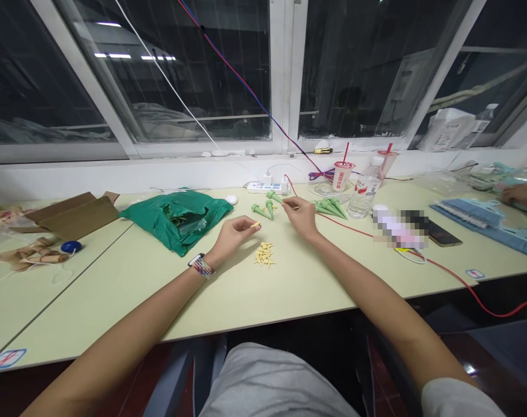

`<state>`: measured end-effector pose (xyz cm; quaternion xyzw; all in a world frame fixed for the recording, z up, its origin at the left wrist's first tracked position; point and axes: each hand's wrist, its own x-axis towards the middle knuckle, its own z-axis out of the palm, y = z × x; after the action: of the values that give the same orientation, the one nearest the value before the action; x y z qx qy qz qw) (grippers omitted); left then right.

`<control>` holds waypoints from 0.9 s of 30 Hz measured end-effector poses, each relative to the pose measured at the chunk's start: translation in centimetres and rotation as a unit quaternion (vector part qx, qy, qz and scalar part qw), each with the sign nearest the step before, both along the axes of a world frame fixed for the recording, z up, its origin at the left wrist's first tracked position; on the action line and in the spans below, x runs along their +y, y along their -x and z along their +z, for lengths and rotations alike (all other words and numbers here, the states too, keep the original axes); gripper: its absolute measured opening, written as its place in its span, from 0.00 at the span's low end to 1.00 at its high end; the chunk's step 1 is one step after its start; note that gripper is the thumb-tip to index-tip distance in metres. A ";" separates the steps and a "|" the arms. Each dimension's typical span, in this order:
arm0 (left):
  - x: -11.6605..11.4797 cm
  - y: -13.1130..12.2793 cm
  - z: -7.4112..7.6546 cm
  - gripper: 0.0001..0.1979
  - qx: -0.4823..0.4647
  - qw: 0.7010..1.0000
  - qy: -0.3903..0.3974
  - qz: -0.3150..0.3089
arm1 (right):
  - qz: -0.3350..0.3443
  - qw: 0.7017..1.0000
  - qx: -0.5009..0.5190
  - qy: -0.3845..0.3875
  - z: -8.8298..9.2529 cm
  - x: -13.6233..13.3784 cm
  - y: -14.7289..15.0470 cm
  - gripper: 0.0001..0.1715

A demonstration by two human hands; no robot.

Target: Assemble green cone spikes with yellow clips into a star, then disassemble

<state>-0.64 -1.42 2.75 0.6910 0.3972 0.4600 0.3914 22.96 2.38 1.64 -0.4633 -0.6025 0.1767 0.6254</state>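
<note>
Left hand: we see the left hand (235, 234) pinched narrow, holding a small yellow piece (255, 224) between thumb and fingers, above the desk (116, 289).

Right hand: we find the right hand (300, 214) pinched narrow just beside a green plastic spike (274, 197); we cannot tell whether it holds anything.

Left wrist: we note a smartwatch with a multicoloured band (202, 266).

Between the hands: we see a heap of small yellow pieces (264, 255) on the desk, below two more green plastic spikes (263, 211) lying near the fingertips.

Farther right: we count a cluster of green spikes (330, 208) beside a plastic water bottle (365, 190) and a red-strawed cup (343, 175).

Behind the hands: we see a white power strip (266, 187), with a red wire (346, 226) running across the desk.

Left side: we see a crumpled green plastic bag (176, 220) beside a cardboard box (72, 215).

Far right: we see another person's hand (519, 195) at the edge, near a blue plastic sheet (476, 223) and a phone (441, 233).
</note>
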 end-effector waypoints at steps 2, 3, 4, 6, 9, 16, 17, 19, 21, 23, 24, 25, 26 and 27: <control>0.1 0.0 -0.5 0.17 0.048 0.998 -0.026 -0.019 | -0.047 0.998 -0.032 -0.024 -0.1 0.2 -2.7 0.15; 0.2 0.0 -0.8 0.16 0.067 0.997 -0.036 -0.029 | -0.074 0.996 -0.048 -0.026 -0.2 0.1 -4.2 0.15; 0.3 0.0 -1.1 0.15 0.081 0.995 -0.044 -0.037 | -0.105 0.992 -0.067 -0.026 -0.4 -0.2 -5.9 0.16; 0.4 0.0 -1.5 0.14 0.100 0.992 -0.056 -0.050 | -0.161 0.979 -0.126 -0.019 -0.9 -1.0 -9.3 0.17; 0.5 -0.1 -1.7 0.13 0.113 0.990 -0.061 -0.065 | -0.253 0.950 -0.179 0.019 -1.8 -2.5 -14.0 0.18; 0.5 -0.2 -1.7 0.13 0.121 0.989 -0.050 -0.070 | -0.320 0.899 -0.276 0.116 -3.1 -3.4 -17.4 0.21; 0.5 -0.2 -1.7 0.12 0.118 0.989 -0.049 -0.070 | -0.320 0.894 -0.289 0.123 -3.2 -3.3 -17.2 0.21; 0.5 -0.2 -1.8 0.12 0.116 0.989 -0.051 -0.072 | -0.322 0.884 -0.310 0.141 -3.2 -3.0 -16.9 0.20; 0.6 -0.2 -1.8 0.11 0.117 0.989 -0.052 -0.071 | -0.327 0.871 -0.329 0.161 -3.2 -2.9 -16.8 0.19; 0.7 -0.1 -1.8 0.12 0.118 0.990 -0.047 -0.068 | -0.330 0.858 -0.351 0.178 -3.1 -3.0 -16.8 0.18; 0.8 -0.1 -1.8 0.12 0.118 0.990 -0.044 -0.067 | -0.331 0.853 -0.361 0.182 -3.0 -3.1 -16.9 0.18; 0.8 -0.1 -1.8 0.12 0.119 0.990 -0.040 -0.067 | -0.333 0.847 -0.370 0.185 -3.0 -3.1 -16.9 0.17; 0.9 -0.1 -1.7 0.13 0.120 0.990 -0.037 -0.067 | -0.334 0.843 -0.377 0.188 -2.9 -3.2 -17.0 0.17; 0.9 -0.1 -1.7 0.13 0.120 0.990 -0.035 -0.068 | -0.334 0.840 -0.383 0.192 -2.9 -3.2 -17.1 0.17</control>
<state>-0.54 -0.53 1.04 0.7801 0.3766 0.3595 0.3469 40.02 -0.80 -1.28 -0.7780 -0.5564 -0.1223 0.2650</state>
